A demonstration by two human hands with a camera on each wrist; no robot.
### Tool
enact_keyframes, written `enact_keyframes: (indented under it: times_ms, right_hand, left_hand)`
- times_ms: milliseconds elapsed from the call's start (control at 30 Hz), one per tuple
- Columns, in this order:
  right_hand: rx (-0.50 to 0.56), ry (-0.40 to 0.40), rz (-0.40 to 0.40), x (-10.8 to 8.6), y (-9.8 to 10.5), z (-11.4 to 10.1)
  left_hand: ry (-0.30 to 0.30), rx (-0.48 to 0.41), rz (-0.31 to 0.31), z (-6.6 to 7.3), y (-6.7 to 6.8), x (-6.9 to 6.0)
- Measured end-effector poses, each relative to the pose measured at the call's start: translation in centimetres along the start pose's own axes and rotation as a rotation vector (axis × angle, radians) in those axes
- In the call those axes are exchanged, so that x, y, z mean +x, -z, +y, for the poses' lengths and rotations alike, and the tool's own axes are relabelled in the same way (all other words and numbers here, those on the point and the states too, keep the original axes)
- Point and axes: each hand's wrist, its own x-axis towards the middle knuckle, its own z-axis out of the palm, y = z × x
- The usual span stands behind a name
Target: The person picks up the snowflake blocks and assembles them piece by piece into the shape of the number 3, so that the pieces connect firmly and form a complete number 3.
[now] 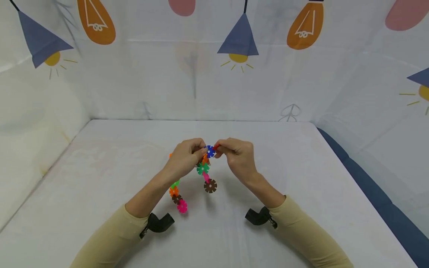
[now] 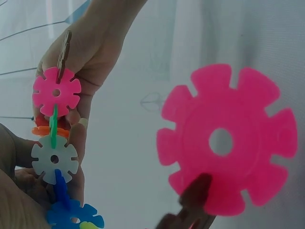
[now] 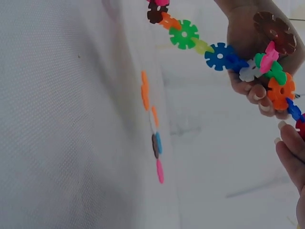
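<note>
Both hands meet above the table over a chain of slotted plastic snowflake discs. My left hand [image 1: 184, 156] grips the chain close to a blue disc [image 1: 210, 151]. Between thumb and fingers, my right hand [image 1: 239, 158] pinches a red disc [image 1: 217, 146] at the blue one's edge; whether they interlock is unclear. One end hangs past a green disc [image 1: 202, 168] to a brown disc [image 1: 210, 185]. Below the left wrist, the other end dangles to a pink disc [image 1: 182, 207], large in the left wrist view. A whitish disc [image 2: 43, 164] shows mid-chain there; the left palm hides some links.
Several loose discs, among them an orange disc [image 3: 145, 90] and a pink disc [image 3: 160, 171], lie on the white table [image 1: 285, 167]. Printed cloth [image 1: 151, 82] hangs behind it. A dark blue seat [image 1: 362, 182] runs along the right edge. Black cameras [image 1: 161, 223] jut from both wrists.
</note>
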Motion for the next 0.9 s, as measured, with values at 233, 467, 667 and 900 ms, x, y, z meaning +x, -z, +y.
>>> enact_keyframes:
  times_ms: [233, 467, 667, 900]
  right_hand:
    - [0.002, 0.004, -0.007, -0.17, -0.15, 0.03]
    - [0.026, 0.037, -0.006, -0.19, -0.32, 0.04]
    - [0.016, 0.066, -0.015, -0.05, -0.17, -0.1]
    - [0.058, -0.024, -0.055, -0.13, -0.36, 0.06]
  left_hand:
    - [0.006, -0.005, -0.001, -0.09, -0.05, 0.05]
    - [-0.002, 0.0, -0.005, 0.07, 0.02, -0.06]
    - [-0.032, 0.008, -0.013, 0.32, 0.32, -0.11]
    - [-0.025, 0.05, -0.03, 0.25, 0.9, 0.0]
